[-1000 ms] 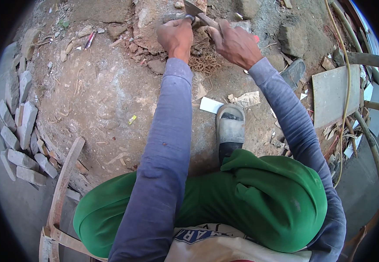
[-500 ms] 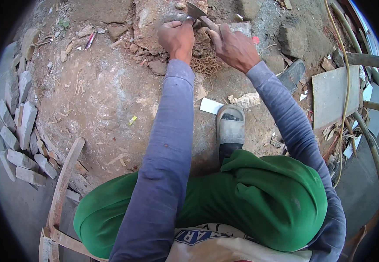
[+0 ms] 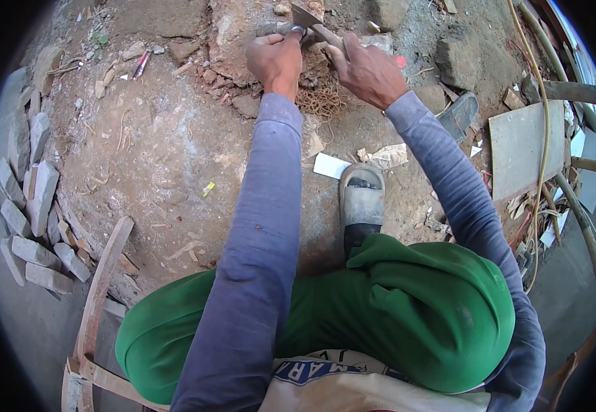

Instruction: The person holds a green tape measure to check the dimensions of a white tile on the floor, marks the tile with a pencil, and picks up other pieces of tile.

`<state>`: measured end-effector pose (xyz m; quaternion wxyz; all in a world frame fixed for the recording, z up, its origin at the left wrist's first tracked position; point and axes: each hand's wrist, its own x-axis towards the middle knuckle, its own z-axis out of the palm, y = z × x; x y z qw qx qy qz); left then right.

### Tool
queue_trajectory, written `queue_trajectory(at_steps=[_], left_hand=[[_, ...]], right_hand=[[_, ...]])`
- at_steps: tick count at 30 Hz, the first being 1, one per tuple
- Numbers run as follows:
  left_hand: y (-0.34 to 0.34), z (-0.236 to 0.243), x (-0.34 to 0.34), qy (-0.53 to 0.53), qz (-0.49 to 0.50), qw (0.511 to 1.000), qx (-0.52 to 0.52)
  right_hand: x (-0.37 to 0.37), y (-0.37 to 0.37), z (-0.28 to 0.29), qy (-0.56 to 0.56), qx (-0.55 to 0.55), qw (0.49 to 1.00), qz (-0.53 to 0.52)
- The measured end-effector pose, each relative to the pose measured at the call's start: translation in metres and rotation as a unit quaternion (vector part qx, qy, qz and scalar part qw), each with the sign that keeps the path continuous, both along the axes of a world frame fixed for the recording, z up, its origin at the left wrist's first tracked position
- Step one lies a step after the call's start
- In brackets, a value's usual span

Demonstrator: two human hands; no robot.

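At the top centre, my right hand [image 3: 373,74] is closed round the pale handle of a hand tool with a flat, flared metal blade [image 3: 305,15]. I cannot tell exactly which kind of tool it is. Close by on its left, my left hand [image 3: 276,63] is closed, thumb and fingers pinched at a small shiny metal piece [image 3: 300,30] that touches or lies just under the blade. Most of that piece is hidden by the fingers. Both hands are over a rough reddish stone block [image 3: 232,48]. A tangle of brown string [image 3: 322,101] lies just below them.
Grey stone pieces [image 3: 40,196] are heaped at the left beside a curved wooden bar [image 3: 102,275]. A flat grey board [image 3: 528,151], a yellowish cable [image 3: 546,123] and several poles [image 3: 582,226] stand at the right. My sandalled foot [image 3: 363,199] rests beside a white tile-like piece [image 3: 331,166].
Both hands and the tool have shifted very slightly left. More of the small shiny metal piece shows beneath the blade. Both hands keep their grip.
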<state>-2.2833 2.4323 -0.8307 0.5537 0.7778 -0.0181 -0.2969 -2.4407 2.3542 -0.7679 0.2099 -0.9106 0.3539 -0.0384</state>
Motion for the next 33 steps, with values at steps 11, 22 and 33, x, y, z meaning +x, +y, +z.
queue_trajectory(at_steps=[11, 22, 33], left_hand=[[-0.002, 0.026, -0.013, -0.077, -0.024, 0.993, 0.087], [-0.008, 0.022, -0.050, -0.327, -0.067, 0.936, 0.115], [0.000, 0.011, -0.040, -0.238, -0.037, 0.967, -0.085]], right_hand=[[-0.017, 0.005, 0.005, 0.060, 0.075, 0.995, -0.033], [-0.098, 0.078, 0.001, -0.071, 0.229, 0.936, -0.257], [-0.110, 0.091, 0.004, -0.120, 0.269, 0.911, -0.289]])
